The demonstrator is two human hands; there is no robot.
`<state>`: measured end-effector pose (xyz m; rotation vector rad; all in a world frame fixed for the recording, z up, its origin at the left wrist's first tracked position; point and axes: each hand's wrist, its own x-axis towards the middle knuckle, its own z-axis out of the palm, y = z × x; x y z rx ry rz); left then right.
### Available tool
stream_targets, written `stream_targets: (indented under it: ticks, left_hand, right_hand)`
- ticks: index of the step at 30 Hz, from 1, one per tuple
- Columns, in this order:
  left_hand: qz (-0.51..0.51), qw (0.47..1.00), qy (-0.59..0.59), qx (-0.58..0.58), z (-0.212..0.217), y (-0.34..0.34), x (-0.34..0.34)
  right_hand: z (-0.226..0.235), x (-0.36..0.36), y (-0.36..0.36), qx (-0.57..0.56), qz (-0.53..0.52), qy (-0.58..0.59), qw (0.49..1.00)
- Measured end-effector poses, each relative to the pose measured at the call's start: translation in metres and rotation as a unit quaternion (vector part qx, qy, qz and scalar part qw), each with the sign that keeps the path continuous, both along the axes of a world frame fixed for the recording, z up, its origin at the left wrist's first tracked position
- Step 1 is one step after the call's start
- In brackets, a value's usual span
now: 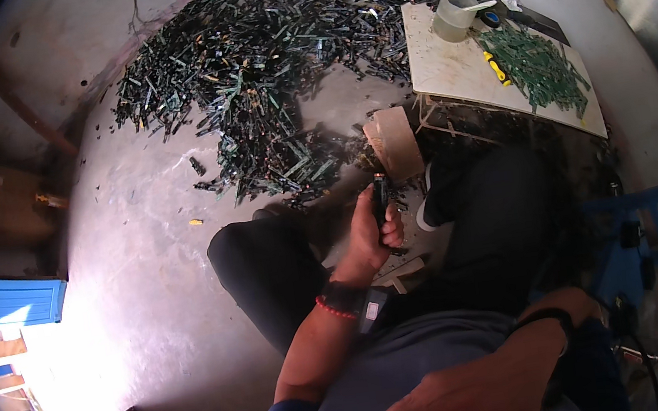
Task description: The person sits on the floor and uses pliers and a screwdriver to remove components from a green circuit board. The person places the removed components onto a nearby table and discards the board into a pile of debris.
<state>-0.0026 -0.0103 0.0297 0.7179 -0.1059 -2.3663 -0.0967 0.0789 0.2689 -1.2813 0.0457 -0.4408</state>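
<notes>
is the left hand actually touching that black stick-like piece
Touching: the head view shows the left hand wrapped around the black stick-like piece, whose upper end sticks out of the grip.

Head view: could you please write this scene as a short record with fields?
left hand: closed around a dark narrow piece
right hand: near lower edge, fingers unclear
ahead of left hand: tan block
floor: large heap of dark strips
white tabletop: green strips, yellow tool, translucent container
</notes>
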Motion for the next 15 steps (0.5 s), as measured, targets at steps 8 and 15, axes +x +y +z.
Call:
stream_targets:
  ticks: [8,15]
  left_hand:
    - [0.017,1.0,-0.011,-0.012,0.008,0.001,-0.001]
    - [0.021,0.999,-0.02,-0.013,0.007,0.001,-0.001]
  right_hand:
    - [-0.003,0.004,0.004,0.014,-0.003,-0.026,1.0]
    - [-0.011,0.005,0.006,0.019,-0.007,-0.053,0.998]
